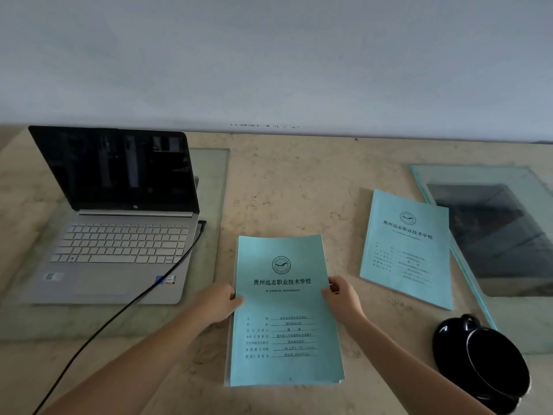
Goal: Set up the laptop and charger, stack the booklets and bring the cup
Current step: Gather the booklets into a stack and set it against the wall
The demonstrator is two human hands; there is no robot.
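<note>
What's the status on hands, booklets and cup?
Left hand and right hand grip the centre booklet stack by its sides. One booklet still apart, right. Cup at right edge. Laptop open, cable attached.

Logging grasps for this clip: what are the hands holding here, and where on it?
Both hands hold the blue booklet stack by its long side edges near mid-height: left hand on its left edge, right hand on its right.

Open laptop (119,223) sat far left on a glass pane (215,181), cable (125,304) running from its right side toward the near edge. Stack of booklets (284,313) lay centre; single booklet (408,250) right and behind it. Cup (481,357) stood near right, on saucer (446,348).
</note>
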